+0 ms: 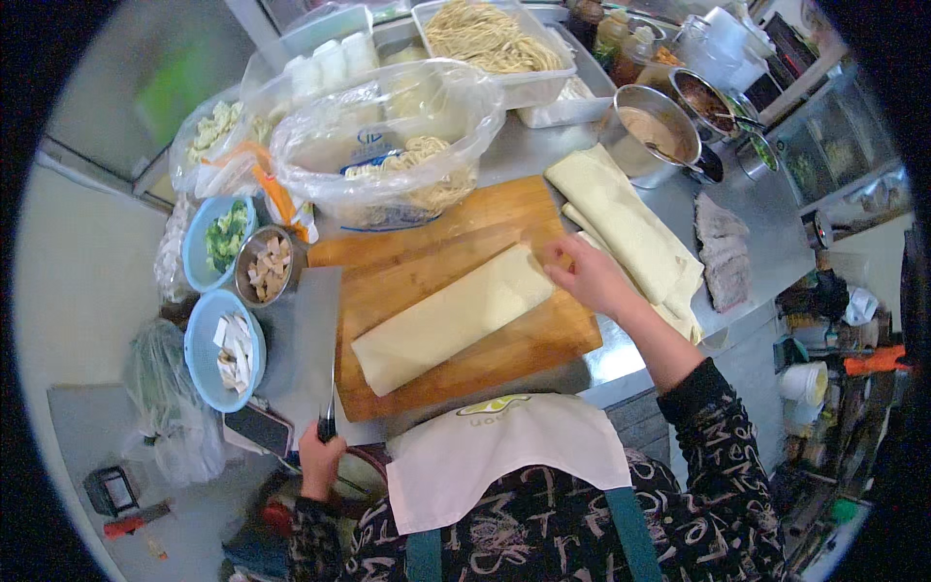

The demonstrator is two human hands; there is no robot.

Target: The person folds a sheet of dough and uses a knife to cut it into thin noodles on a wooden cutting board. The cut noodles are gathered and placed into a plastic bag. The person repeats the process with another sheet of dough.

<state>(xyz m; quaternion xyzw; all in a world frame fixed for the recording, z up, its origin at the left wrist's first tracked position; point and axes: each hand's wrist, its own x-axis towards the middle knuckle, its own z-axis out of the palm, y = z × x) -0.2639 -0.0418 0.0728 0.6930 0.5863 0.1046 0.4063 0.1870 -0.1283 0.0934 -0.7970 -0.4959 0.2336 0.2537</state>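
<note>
My left hand [320, 458] grips the black handle of a kitchen knife [335, 342], whose blade points away from me along the left edge of a wooden cutting board [480, 218]. On the board lies a folded pale-yellow sheet [454, 316], which looks like tofu skin, set at a slant. My right hand [589, 273] is at the sheet's right end with its fingers curled and slightly blurred. Whether they pinch anything cannot be made out. Just beyond that hand, a stack of similar folded sheets [625, 225] overlaps the board's right side.
Blue baskets hold broccoli [227, 236] and white strips [234, 349], beside a metal bowl [265, 265] of diced pieces. Behind the board sit a plastic bag [385, 153] with noodles and a noodle tub [502, 44]. Right are a sauce pot [647, 131] and a grey cloth [721, 254].
</note>
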